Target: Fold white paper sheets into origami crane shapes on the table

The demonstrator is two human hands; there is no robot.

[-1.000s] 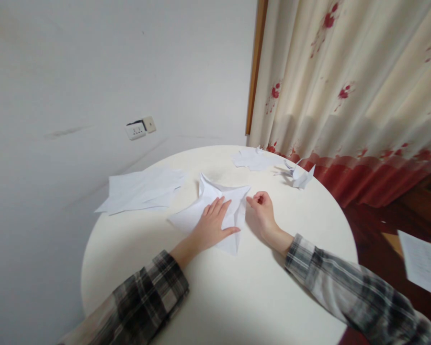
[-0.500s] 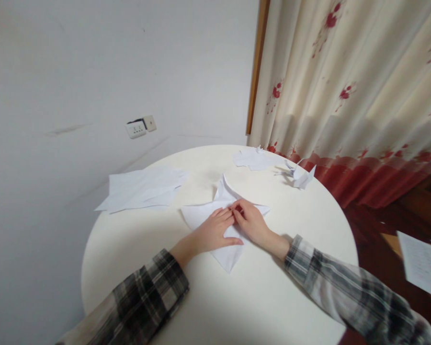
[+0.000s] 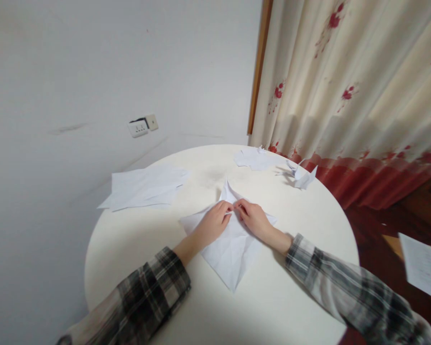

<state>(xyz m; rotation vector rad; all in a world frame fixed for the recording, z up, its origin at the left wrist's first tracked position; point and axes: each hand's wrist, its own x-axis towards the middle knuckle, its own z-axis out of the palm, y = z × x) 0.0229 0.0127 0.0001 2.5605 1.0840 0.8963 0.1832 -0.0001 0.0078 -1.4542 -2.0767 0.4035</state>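
A creased, partly folded sheet of white paper (image 3: 232, 249) lies in the middle of the round table, one corner pointing at me and the far corner standing up. My left hand (image 3: 215, 220) rests on its left half, fingers curled and pinching at the middle of the paper. Close beside it, my right hand (image 3: 251, 215) pinches the paper from the right. The fingertips of both hands nearly meet just below the raised corner. Exactly which fold lies between the fingers is partly hidden.
Loose white sheets (image 3: 147, 187) lie at the table's left edge. Smaller paper pieces (image 3: 255, 159) and folded paper figures (image 3: 301, 176) sit at the far right. The white table (image 3: 129, 249) stands by a wall with a socket (image 3: 138, 127); a flowered curtain (image 3: 345, 96) hangs behind.
My left hand has drawn its spread fingers in from lying flat to a pinch. The paper has opened out wider toward me, and its raised corner sits slightly lower.
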